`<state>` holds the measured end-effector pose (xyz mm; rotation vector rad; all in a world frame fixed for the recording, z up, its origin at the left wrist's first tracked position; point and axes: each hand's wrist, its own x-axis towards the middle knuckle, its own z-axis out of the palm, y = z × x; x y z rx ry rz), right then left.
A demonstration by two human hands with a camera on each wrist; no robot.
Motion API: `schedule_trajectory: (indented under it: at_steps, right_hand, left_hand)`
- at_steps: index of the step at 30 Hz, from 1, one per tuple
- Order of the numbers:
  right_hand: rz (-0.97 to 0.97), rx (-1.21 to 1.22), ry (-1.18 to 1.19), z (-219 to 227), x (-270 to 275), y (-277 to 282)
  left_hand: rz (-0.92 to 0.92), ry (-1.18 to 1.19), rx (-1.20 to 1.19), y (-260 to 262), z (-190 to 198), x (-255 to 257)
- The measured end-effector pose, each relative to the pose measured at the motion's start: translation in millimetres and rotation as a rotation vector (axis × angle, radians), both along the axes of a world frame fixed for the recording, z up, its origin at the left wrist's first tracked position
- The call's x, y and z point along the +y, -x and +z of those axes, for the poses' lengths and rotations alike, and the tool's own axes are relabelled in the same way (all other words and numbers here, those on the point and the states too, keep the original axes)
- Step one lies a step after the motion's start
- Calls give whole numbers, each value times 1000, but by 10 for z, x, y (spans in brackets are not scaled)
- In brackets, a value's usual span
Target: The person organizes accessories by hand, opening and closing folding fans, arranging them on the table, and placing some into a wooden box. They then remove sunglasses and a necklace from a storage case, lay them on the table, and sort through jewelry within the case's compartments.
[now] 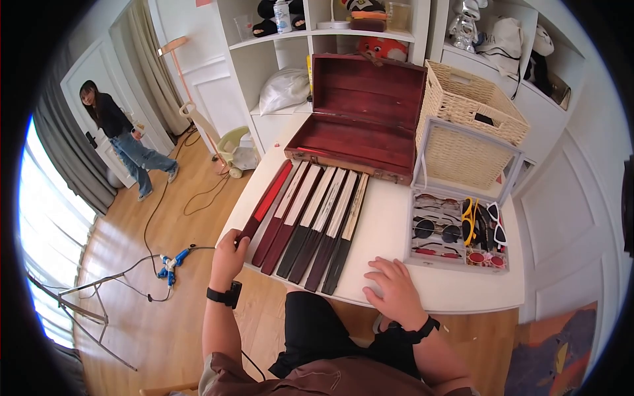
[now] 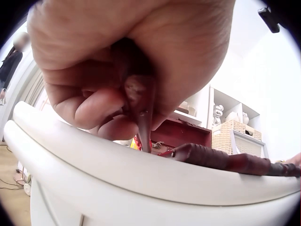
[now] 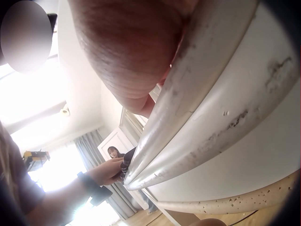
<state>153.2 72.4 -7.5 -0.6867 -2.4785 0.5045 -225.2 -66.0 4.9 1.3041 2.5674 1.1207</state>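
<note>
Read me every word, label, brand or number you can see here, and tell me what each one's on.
"VIA": on the white bag at the upper right of the head view; any letters before it can't be made out.
White canister on the upper shelf: print too small to read.
Folded fans on the table: dark marks, too blurred to say whether they are writing.

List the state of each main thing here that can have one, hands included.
Red folding fan: closed
Left hand: grips the red fan's dark end
Other folding fans: closed, side by side
Red-lined case: lid open
Sunglasses box: lid open
Wicker basket: open-topped
Right hand: fingers relaxed, at the table's front edge
</note>
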Motion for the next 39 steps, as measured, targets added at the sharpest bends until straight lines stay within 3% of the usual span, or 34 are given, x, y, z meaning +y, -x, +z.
schedule_trajectory:
  at_steps: [3, 5, 7, 9, 14, 16, 17, 19, 21, 25, 28, 30, 37, 39]
  right_hand:
    - [-5, 7, 11, -3, -5, -9]
    - [-3, 15, 22, 0, 6, 0]
    - [-2, 10, 1, 5, 2, 6]
    - [-2, 10, 11, 12, -4, 12]
    - [11, 38, 22, 36, -6, -31]
    - [102, 203, 195, -10, 15, -95]
    - [84, 205, 186, -13, 30, -132]
    - [175, 242, 390, -22, 26, -196]
    - [196, 297, 410, -39, 50, -235]
    - [210, 251, 432, -55, 51, -273]
    - [193, 278, 433, -57, 57, -215]
    - [176, 403, 593, -27, 32, -199]
    - [131, 280, 688, -99, 58, -246]
    - [143, 282, 694, -105, 54, -251]
  left_hand:
    - [53, -21, -79, -13, -88, -219]
    - [89, -160, -376, -108, -59, -395]
    - [63, -240, -459, -218, -115, -516]
    - [-17, -358, -667, -463, -44, -588]
    - [-270, -307, -1063, -1300, -158, -487]
    - [-391, -280, -1183, -1651, -270, -378]
    - [-463, -280, -1242, -1781, -361, -332]
    - [-571, -274, -1324, -1990, -440, -252]
    - [-622, -184, -1385, -2104, -471, -190]
    - [-657, -50, -1356, -2289, -492, -124]
    - [-635, -58, -1152, -2317, -545, -120]
    - [-644, -45, -1068, -2321, -509, -115]
    - [-657, 7, -964, -2278, -494, -107]
    - [-722, 3, -806, -2264, -553, -82]
